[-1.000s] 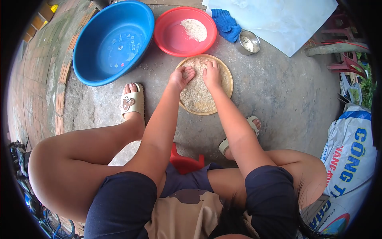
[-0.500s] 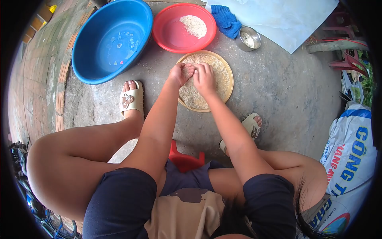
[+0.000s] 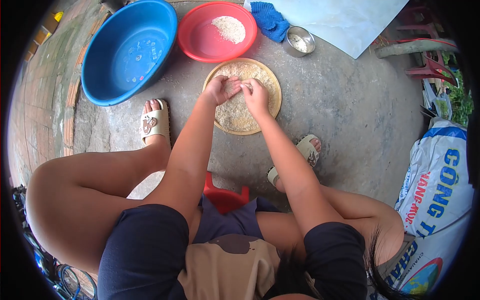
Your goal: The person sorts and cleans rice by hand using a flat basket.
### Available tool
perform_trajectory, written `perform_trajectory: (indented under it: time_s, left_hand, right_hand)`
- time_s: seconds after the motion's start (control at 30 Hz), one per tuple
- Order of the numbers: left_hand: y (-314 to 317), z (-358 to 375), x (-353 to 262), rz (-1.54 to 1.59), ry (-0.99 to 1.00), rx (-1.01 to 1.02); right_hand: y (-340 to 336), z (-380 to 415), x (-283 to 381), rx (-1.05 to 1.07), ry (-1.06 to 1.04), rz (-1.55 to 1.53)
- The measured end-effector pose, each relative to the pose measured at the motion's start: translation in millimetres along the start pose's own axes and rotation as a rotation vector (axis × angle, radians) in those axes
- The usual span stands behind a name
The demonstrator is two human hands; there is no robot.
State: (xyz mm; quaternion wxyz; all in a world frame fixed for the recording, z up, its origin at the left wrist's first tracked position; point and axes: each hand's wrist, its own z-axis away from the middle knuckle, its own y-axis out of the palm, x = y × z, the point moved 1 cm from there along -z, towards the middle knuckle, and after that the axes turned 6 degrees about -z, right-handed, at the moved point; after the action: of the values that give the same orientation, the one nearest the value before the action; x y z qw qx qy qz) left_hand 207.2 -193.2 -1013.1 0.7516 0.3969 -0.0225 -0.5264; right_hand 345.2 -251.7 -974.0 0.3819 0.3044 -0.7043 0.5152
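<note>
A round woven tray [image 3: 272, 85] lies on the concrete floor in front of me, covered with a layer of pale grain [image 3: 232, 115]. My left hand [image 3: 220, 90] is cupped over the grain at the tray's middle, palm up. My right hand [image 3: 256, 95] is beside it, fingertips pinched together and touching the left hand's fingers. Whether a little grain sits in either hand is too small to tell. Both hands meet above the grain.
A red basin [image 3: 197, 42] with a small heap of grain stands beyond the tray; a blue basin [image 3: 125, 52] is to its left. A blue cloth [image 3: 269, 19], a metal cup [image 3: 298, 42], a white sheet [image 3: 345, 17], a printed sack [image 3: 437, 185] and my sandalled feet surround the tray.
My hands, spread apart on the grain a second ago, have come together at the tray's middle. The view has shifted, so everything sits a little further left.
</note>
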Motion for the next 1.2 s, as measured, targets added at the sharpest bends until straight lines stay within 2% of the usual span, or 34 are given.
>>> perform_trajectory:
  time_s: [0.07, 0.1, 0.13, 0.2, 0.27, 0.33, 0.37, 0.4, 0.43, 0.47, 0.53, 0.57, 0.63, 0.67, 0.73, 0.8, 0.87, 0.9, 0.97, 1.0, 1.07, 1.13, 1.17, 1.2]
  left_hand:
    - [4, -6, 8, -0.004, 0.000, 0.053]
    - [6, -8, 12, -0.003, 0.004, 0.103]
    - [7, -10, 14, -0.005, 0.001, 0.103]
    - [12, -8, 15, 0.089, -0.024, -0.015]
    - [-5, -15, 15, 0.207, -0.096, 0.048]
    - [-21, -20, 15, 0.242, -0.107, 0.087]
    - [-21, -17, 17, 0.255, -0.058, 0.091]
    - [-15, -10, 16, 0.256, -0.057, 0.089]
    - [-8, -5, 15, 0.142, -0.023, 0.010]
    - [-2, -2, 15, 0.027, 0.010, -0.068]
    - [5, -1, 17, -0.014, 0.035, -0.088]
    - [8, -4, 17, -0.050, 0.023, -0.057]
    - [12, -2, 18, -0.067, -0.014, -0.003]
    - [7, -8, 20, -0.066, -0.011, -0.004]
    - [-6, -26, 25, 0.216, -0.094, 0.052]
    - [3, -10, 25, 0.142, -0.070, 0.032]
    - [8, -3, 27, 0.076, -0.051, 0.012]
    - [8, -3, 28, 0.107, -0.029, 0.042]
    - [6, -6, 30, 0.138, -0.012, 0.070]
    - [4, -7, 28, 0.122, -0.036, 0.134]
    - [9, -6, 25, 0.104, -0.057, 0.198]
    - [23, 6, 13, 0.168, -0.120, -0.053]
    - [7, -15, 14, 0.272, -0.147, 0.056]
    - [11, -13, 8, 0.269, -0.147, 0.053]
  right_hand:
    - [-2, -13, 19, 0.316, 0.065, -0.262]
    - [-2, -20, 20, 0.341, -0.101, -0.131]
    - [-6, -20, 21, 0.339, -0.098, -0.132]
    - [-17, -18, 24, 0.119, -0.232, 0.128]
    - [-26, -5, 10, 0.169, -0.238, 0.196]
    - [-32, 20, -1, 0.341, -0.389, 0.364]
    - [-35, 31, -11, 0.343, -0.391, 0.364]
    - [-35, 44, -19, 0.401, -0.485, 0.368]
    - [-32, 52, -28, 0.458, -0.578, 0.370]
    - [-27, 53, -31, 0.458, -0.576, 0.367]
    - [-19, 51, -41, 0.472, -0.220, 0.370]
    - [-15, 46, -40, 0.476, -0.220, 0.375]
    - [-11, 31, -34, 0.347, -0.108, 0.263]
    - [-13, 25, -26, 0.348, -0.111, 0.263]
    - [-18, 12, -4, 0.253, -0.253, 0.075]
    - [-21, 4, 6, 0.260, -0.281, 0.029]
    - [-24, 1, 12, 0.259, -0.051, -0.208]
    - [-22, -1, 8, 0.263, -0.048, -0.207]
    - [-18, -5, 7, 0.268, -0.279, 0.003]
    - [-18, -3, 7, 0.268, -0.276, 0.003]
    - [-18, 5, 12, 0.146, -0.513, 0.317]
    - [-16, 21, 5, 0.160, -0.431, 0.358]
    - [-14, 30, 0, 0.175, -0.348, 0.399]
    - [-12, 39, -4, 0.173, -0.346, 0.396]
